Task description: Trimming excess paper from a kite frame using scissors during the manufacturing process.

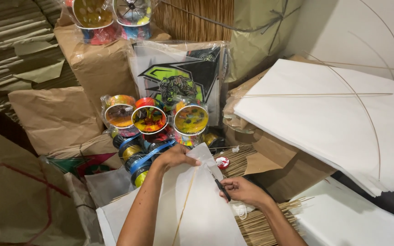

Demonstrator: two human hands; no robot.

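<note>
A white paper kite sheet (206, 209) with a thin bamboo spine (185, 200) lies in front of me. My left hand (175, 157) presses down on the sheet's top corner, fingers closed over the paper. My right hand (242, 190) sits just right of the sheet and holds a small dark tool (221, 187), its tip pointing up toward the sheet's upper edge. A bundle of thin bamboo sticks (256, 223) lies under and beside my right hand.
Colourful string spools (150, 119) wrapped in plastic stand behind the sheet. A printed green and black kite in plastic (178, 77) leans behind them. Stacked white kites with bamboo frames (324, 114) fill the right. Brown paper parcels (55, 118) crowd the left.
</note>
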